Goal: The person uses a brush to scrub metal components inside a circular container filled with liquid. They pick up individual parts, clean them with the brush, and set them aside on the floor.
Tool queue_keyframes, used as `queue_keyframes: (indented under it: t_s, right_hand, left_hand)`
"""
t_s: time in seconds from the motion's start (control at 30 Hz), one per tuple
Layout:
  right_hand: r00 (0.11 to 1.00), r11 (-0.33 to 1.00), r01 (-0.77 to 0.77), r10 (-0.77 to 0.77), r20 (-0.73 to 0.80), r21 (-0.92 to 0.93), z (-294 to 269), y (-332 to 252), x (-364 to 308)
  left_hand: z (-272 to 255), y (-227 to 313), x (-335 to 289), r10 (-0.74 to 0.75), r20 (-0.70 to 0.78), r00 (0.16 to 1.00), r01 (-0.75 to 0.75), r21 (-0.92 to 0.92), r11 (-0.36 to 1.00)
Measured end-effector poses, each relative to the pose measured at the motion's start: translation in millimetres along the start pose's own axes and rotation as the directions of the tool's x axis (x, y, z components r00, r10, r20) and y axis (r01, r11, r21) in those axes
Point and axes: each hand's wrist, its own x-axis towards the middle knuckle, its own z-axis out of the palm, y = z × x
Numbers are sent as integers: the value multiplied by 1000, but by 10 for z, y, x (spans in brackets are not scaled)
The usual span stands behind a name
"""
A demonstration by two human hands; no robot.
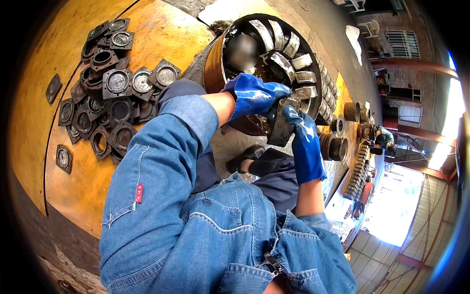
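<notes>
My left hand (257,95), in a wet blue rubber glove, closes its fingers on the upper end of a dark, oily metal piece (280,126). My right hand (306,139), gloved the same way, grips that piece from its right side with the thumb on top. The piece is held tilted at the near rim of a large round metal drum (214,66). Several curved metal segments (281,63) with shiny faces line the drum's far and right side. Part of the drum's inside is hidden behind my gloves.
To the left, a pile of square metal flanges (117,81) with round recesses lies on yellow sheeting (161,34). Stacked ribbed metal parts (325,90) and metal rings (338,148) stand to the right. Farther off, a person (385,138) bends beside a long row of parts (357,171).
</notes>
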Motion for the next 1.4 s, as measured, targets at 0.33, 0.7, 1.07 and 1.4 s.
queue_keyframes:
  t_s: [0.33,0.7,1.07,1.4]
  right_hand:
    - [998,1000,2,-4,-65,-28,-8,66,-35]
    - [996,994,83,-85,-24,-74,-26,-61,-125]
    - [994,998,-59,60,-97,9,78,-236,-159]
    - [996,987,-85,78,-53,-139,-23,-212,-135]
  left_hand:
    - [-90,-64,8,91,34,995,-92,24,996]
    - [-8,-7,-21,82,33,996,-80,-59,995]
    - [-19,-8,56,65,116,991,-65,2,998]
    - [-23,-87,160,49,148,988,-16,-220,975]
